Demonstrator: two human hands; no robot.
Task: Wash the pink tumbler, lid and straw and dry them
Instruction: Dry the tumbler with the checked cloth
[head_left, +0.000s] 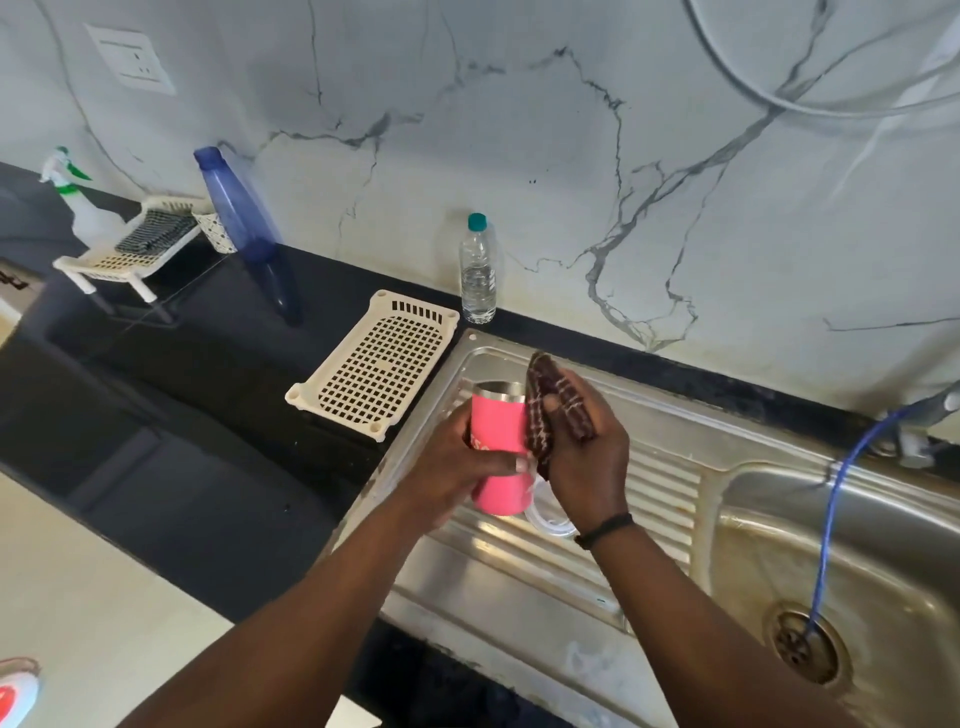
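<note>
Drying looks under way. Far left on the dark desk (208, 467) a spray bottle (78, 208), a small rack (130, 249) and a blue bottle (244, 228) stand well apart from the work; a white tray (374, 364) lies nearer, a water bottle (478, 270) beyond it. Over the drainboard (649, 493) the left hand (452, 467) grips the pink tumbler (498, 431) upright, while the right hand (587, 457) holds a dark cloth (550, 410) against its side. Below, what may be the clear lid (550, 519) rests on the drainboard, probably still to dry. No straw shows. To the right is the sink (857, 597).
</note>
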